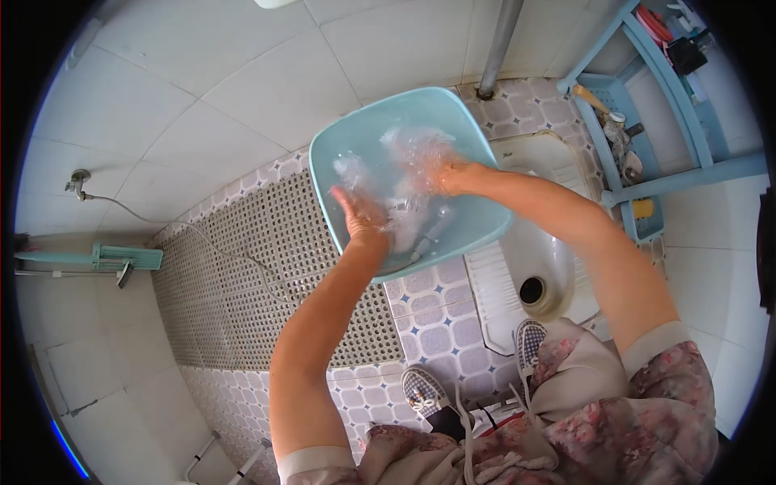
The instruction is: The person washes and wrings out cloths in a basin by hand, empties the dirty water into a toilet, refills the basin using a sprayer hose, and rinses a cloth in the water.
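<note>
A large light-blue basin (330, 153) with splashing water in it is in the upper middle of the head view. My left hand (361, 218) is inside it on the left, fingers apart at the water, with nothing visibly gripped. Toward the basin's right side, my right hand (436, 166) is in the water, its fingers blurred and covered by splashes. Between the hands, a whitish item (408, 218) lies in the water; I cannot make out what it is. A white shower head or tube-like piece (436, 229) shows near the basin's front edge.
A squat toilet (558, 259) is set in the floor right of the basin. A perforated mat (242, 283) lies on the left, crossed by a thin hose (212, 236) from a wall tap (78, 182). A blue shelf (679, 179) with bottles stands right; a pipe (501, 48) rises behind.
</note>
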A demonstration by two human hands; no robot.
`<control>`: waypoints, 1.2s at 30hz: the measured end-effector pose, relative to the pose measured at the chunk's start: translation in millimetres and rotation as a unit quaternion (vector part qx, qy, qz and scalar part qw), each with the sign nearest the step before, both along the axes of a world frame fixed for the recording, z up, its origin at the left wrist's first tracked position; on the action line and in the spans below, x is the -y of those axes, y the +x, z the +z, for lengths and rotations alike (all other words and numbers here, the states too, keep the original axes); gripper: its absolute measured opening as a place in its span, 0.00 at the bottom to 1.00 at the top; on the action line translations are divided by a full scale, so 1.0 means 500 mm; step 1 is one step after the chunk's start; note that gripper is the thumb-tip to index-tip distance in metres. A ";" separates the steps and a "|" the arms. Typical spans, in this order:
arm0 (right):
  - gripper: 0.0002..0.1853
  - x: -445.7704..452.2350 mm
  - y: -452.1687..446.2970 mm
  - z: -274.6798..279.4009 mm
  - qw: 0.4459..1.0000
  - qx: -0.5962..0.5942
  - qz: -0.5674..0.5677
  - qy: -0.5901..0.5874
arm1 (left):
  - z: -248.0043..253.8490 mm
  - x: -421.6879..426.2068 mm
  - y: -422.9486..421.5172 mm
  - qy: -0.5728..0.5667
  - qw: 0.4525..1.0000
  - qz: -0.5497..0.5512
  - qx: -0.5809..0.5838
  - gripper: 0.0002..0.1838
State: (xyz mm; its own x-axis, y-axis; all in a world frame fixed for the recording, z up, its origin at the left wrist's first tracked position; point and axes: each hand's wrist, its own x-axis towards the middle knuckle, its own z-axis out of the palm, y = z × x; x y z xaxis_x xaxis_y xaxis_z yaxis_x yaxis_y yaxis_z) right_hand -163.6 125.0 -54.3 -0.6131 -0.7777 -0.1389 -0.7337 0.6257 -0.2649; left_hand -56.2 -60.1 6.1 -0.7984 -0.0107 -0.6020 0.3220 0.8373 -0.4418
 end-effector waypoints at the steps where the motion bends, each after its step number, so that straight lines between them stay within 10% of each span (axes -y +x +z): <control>1: 0.25 0.027 -0.012 0.065 0.999 0.028 -0.014 0.041 | 0.012 -0.018 -0.022 -0.024 0.999 -0.021 0.035 0.29; 10: 0.15 -0.003 -0.069 0.283 0.737 0.390 -0.148 -0.532 | 0.037 0.074 -0.108 0.242 0.952 0.161 0.099 0.35; 13: 0.14 -0.001 -0.022 0.364 0.701 0.417 -0.115 -0.566 | 0.096 0.066 -0.098 0.375 0.906 0.120 -0.154 0.40; 17: 0.13 0.001 0.019 0.455 0.690 0.421 -0.053 -0.587 | 0.073 0.056 -0.159 0.608 0.742 0.061 -0.277 0.37; 21: 0.17 -0.039 0.015 0.497 0.694 0.385 -0.017 -0.608 | 0.066 0.068 -0.165 0.756 0.579 0.268 -0.146 0.28; 23: 0.18 -0.058 -0.003 0.469 0.747 0.346 -0.036 -0.566 | 0.118 0.069 -0.137 0.794 0.400 0.450 -0.084 0.25; 27: 0.23 -0.090 -0.056 0.315 0.889 0.156 -0.067 -0.426 | 0.093 0.092 -0.134 0.805 0.270 0.516 -0.116 0.22; 30: 0.31 -0.081 -0.052 0.192 0.958 0.019 -0.064 -0.280 | 0.063 0.099 -0.130 0.781 0.336 0.511 -0.127 0.27; 33: 0.36 -0.042 0.002 0.123 0.978 0.012 -0.152 -0.145 | 0.027 0.076 -0.108 0.724 0.534 0.400 -0.174 0.30; 36: 0.40 -0.022 0.033 0.069 0.978 0.048 -0.155 -0.132 | -0.043 0.048 -0.074 0.557 0.766 0.034 -0.318 0.36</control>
